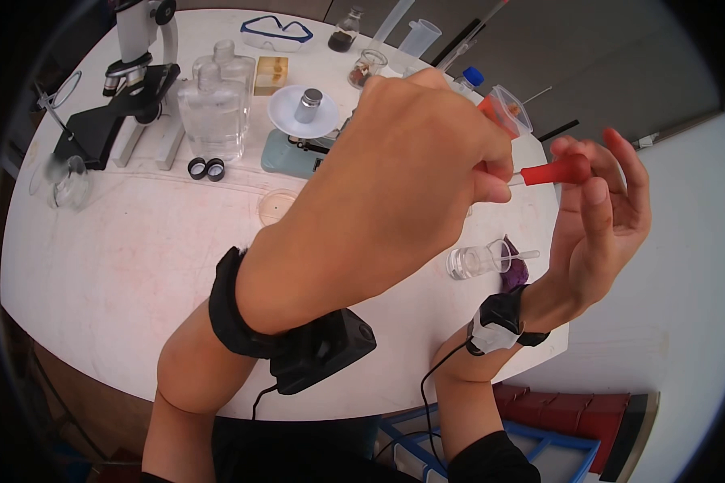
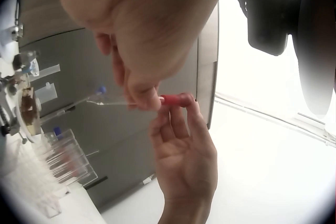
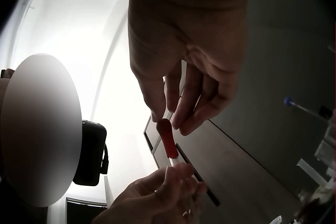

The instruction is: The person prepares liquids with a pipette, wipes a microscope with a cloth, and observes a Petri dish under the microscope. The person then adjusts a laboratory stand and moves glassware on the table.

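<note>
Seemingly glass dropper [image 1: 546, 173] in left hand [image 1: 419, 153]

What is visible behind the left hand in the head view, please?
Part of the balance shows past the left hand; the rest of it is covered. The dropper shows its red bulb and some clear tube; the remaining tube is hidden.

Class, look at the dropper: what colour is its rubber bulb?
The rubber bulb is red; it shows best in the head view.
</note>
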`<state>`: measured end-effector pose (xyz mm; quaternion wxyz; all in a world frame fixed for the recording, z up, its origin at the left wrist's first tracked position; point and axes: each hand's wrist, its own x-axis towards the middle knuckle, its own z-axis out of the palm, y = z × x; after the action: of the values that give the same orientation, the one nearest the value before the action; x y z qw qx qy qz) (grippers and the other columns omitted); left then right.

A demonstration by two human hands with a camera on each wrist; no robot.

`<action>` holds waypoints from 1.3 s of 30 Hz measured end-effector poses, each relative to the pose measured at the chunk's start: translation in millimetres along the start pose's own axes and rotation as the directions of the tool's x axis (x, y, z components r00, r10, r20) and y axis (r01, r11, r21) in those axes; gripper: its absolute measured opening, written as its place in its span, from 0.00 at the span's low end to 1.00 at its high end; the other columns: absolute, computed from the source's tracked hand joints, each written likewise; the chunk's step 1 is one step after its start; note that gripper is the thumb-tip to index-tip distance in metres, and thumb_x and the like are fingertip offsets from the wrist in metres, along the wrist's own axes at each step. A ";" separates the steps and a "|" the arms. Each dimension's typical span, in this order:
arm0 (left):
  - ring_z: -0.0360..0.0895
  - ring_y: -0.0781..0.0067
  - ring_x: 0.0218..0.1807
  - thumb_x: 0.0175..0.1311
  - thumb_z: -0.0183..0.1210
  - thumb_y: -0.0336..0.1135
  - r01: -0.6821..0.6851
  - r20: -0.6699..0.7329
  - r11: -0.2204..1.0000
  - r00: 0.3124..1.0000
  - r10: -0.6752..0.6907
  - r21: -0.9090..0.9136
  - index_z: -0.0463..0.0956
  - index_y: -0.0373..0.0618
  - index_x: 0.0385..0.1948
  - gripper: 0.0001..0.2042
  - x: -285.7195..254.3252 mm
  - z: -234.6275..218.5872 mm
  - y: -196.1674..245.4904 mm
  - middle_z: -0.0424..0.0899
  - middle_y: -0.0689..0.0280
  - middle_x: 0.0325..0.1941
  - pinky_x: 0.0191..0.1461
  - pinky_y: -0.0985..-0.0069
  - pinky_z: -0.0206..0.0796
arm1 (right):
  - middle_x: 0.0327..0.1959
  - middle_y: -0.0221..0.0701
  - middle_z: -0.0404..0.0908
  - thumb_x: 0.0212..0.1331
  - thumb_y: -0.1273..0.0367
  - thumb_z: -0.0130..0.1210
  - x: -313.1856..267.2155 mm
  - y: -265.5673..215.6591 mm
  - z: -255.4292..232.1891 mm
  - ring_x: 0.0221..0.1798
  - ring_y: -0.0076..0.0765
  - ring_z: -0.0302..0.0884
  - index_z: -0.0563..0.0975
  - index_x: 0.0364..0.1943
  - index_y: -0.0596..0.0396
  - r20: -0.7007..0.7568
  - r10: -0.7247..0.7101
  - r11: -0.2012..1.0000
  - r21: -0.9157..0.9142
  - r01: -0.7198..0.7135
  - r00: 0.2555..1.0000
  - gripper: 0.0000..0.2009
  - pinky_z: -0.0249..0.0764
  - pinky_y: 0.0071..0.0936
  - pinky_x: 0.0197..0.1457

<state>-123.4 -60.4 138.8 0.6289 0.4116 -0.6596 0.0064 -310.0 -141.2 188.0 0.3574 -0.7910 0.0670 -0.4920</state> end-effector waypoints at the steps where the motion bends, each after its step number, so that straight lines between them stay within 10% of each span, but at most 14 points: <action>1: 0.74 0.65 0.31 0.46 0.69 0.27 0.011 0.013 1.000 1.000 -0.011 0.001 0.83 0.40 0.25 0.05 -0.1 -0.2 0.2 0.83 0.63 0.24 0.34 0.72 0.62 | 0.42 0.47 0.81 0.60 0.74 0.57 0.3 0.8 -1.2 0.49 0.50 0.78 0.69 0.57 0.69 0.021 -0.010 1.000 0.005 0.010 1.000 0.22 0.69 0.47 0.60; 39: 0.76 0.69 0.32 0.49 0.69 0.30 0.039 -0.049 0.998 0.998 -0.042 -0.057 0.83 0.41 0.28 0.07 -1.7 -4.1 -4.6 0.84 0.63 0.28 0.38 0.75 0.66 | 0.37 0.45 0.84 0.54 0.80 0.59 2.9 7.3 2.3 0.43 0.39 0.83 0.72 0.53 0.70 -0.171 0.027 1.000 -0.003 -0.028 0.985 0.20 0.75 0.36 0.57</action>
<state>-117.7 -60.4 136.0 0.6566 0.4068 -0.6350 -0.0143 -304.8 -146.7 184.9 0.3548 -0.7459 0.1097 -0.5529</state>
